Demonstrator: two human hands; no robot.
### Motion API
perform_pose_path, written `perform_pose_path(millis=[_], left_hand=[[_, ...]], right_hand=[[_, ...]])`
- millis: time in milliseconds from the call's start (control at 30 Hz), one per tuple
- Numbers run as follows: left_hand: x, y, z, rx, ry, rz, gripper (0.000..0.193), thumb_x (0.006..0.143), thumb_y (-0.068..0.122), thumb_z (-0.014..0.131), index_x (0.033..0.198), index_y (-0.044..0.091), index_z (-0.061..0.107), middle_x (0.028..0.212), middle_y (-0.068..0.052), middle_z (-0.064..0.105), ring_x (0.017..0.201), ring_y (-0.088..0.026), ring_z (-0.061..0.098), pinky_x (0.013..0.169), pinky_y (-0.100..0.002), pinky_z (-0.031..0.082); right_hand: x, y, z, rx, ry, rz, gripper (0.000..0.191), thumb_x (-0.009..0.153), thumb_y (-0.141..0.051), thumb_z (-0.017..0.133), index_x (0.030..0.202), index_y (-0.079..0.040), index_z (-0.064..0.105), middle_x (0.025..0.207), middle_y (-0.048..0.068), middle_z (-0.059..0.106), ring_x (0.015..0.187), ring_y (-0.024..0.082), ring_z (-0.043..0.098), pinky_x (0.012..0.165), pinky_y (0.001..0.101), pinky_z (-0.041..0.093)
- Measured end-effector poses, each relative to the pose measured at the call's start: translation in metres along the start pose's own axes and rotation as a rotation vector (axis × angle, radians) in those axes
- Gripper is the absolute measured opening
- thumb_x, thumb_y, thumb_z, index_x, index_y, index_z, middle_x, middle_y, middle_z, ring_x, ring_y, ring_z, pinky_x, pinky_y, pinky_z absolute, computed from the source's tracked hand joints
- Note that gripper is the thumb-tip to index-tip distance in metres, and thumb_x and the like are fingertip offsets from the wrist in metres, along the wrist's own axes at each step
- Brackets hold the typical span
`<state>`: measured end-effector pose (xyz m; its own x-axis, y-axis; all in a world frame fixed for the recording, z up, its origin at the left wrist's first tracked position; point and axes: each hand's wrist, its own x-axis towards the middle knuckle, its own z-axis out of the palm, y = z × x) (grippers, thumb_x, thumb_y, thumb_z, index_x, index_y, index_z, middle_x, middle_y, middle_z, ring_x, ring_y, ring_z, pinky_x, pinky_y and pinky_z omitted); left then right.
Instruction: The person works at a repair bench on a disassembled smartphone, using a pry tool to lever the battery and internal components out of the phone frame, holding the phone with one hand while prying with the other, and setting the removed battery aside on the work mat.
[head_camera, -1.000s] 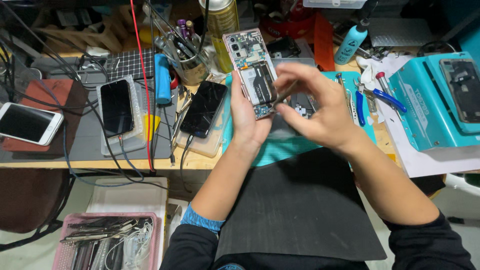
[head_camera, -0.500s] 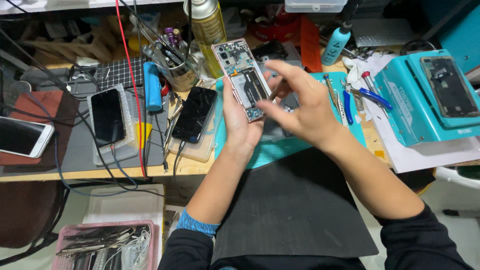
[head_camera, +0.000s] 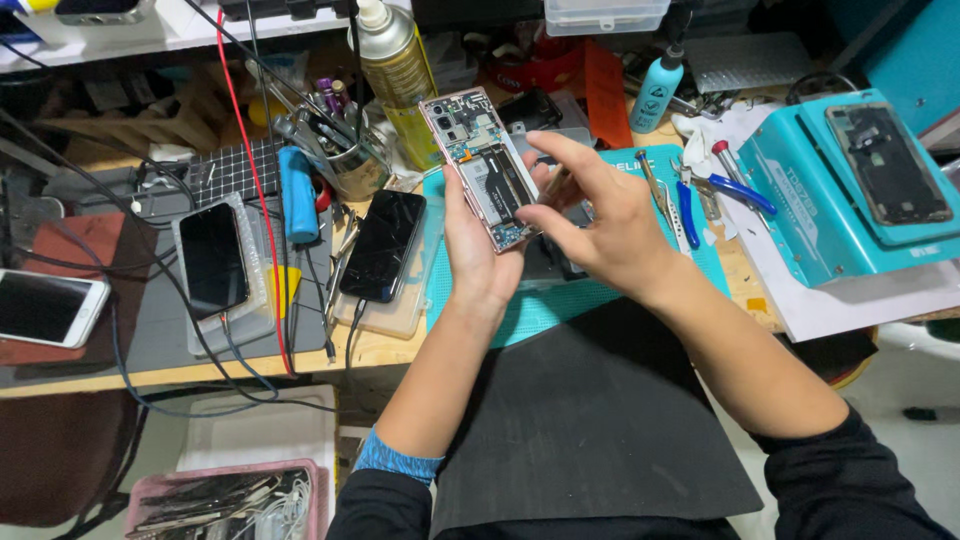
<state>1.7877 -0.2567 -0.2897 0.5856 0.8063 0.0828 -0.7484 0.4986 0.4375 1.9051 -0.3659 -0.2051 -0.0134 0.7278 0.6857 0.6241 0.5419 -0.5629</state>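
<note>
Opened phone (head_camera: 484, 165) – left hand (head_camera: 480, 250) grips edges, right hand (head_camera: 600, 215) alongside.

My view is evenly and brightly lit from above, with soft shadows under my arms on the bench (head_camera: 200, 370). The black phone screens (head_camera: 212, 260) show mild glare. Focus is sharp centrally; edges bend slightly and darken below.

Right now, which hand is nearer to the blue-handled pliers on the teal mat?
Right. The right hand is just beside the blue-handled pliers; the left hand is farther away, holding the opened phone.
</note>
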Motion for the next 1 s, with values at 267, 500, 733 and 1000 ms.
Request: perform_pose_path(millis=[267,500,733,1000], left_hand=[[0.001,0.006,0.003,0.017,0.024,0.015,0.07,0.109,0.059,0.029,0.143,0.001,0.051,0.132,-0.021,0.065,0.115,-0.032,0.068,0.098,-0.045,0.054],[0.0,0.01,0.008,-0.013,-0.005,0.071,0.065,0.112,0.056,0.03,0.145,0.004,0.05,0.132,-0.021,0.064,0.116,-0.031,0.065,0.1,-0.045,0.055],[0.0,0.016,0.007,-0.003,0.001,0.11,0.064,0.111,0.056,0.03,0.145,0.005,0.049,0.132,-0.02,0.064,0.118,-0.031,0.064,0.1,-0.051,0.056],[-0.014,0.053,-0.016,0.116,0.065,0.236,0.062,0.111,0.054,0.033,0.149,0.007,0.047,0.137,-0.017,0.062,0.124,-0.029,0.061,0.098,-0.047,0.055]], right_hand=[[-0.005,0.009,0.01,0.055,0.036,0.047,0.067,0.089,0.005,0.08,0.147,-0.005,0.047,0.107,0.011,0.069,0.094,0.018,0.074,0.085,0.0301,0.062],[-0.011,0.018,0.015,0.207,0.011,0.044,0.072,0.094,0.008,0.076,0.154,-0.006,0.039,0.11,0.011,0.067,0.101,0.018,0.073,0.095,0.0336,0.062],[-0.007,0.019,0.021,0.327,0.024,0.173,0.078,0.096,0.012,0.071,0.158,-0.007,0.029,0.114,0.014,0.07,0.108,0.021,0.074,0.097,0.0343,0.063],[0.021,0.029,0.016,0.326,0.036,0.201,0.064,0.099,0.01,0.066,0.152,-0.004,0.031,0.111,0.012,0.071,0.105,0.017,0.071,0.095,0.0309,0.059]])
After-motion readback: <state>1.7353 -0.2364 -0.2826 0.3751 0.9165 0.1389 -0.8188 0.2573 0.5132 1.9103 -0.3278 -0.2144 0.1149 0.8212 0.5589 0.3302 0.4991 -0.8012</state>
